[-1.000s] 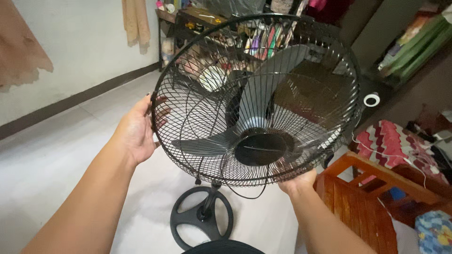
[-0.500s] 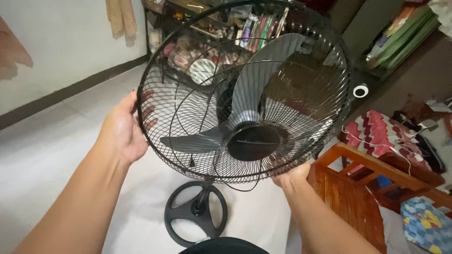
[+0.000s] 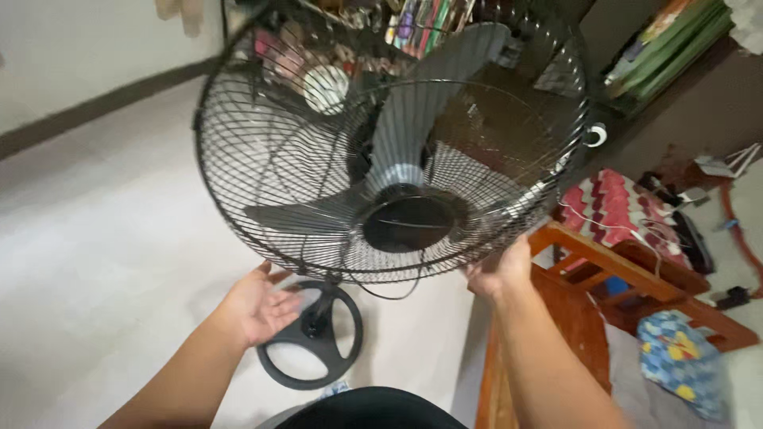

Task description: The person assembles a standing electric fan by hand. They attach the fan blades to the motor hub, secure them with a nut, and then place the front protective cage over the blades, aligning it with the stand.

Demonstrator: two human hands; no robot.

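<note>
Now the right hand [image 3: 499, 270] is gripping the lower rim of the fan cage [image 3: 389, 143], with its fingers closed on it, above the round base [image 3: 311, 338] on the floor. The left hand [image 3: 258, 306] is hanging open below the cage (earlier it was holding the side), so next it needs a new hold.

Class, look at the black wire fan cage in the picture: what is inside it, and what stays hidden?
Inside the wire cage are grey fan blades and a round black hub. The motor behind the hub is covered. The right hand grips the lower rim; the left hand is open below.
</note>
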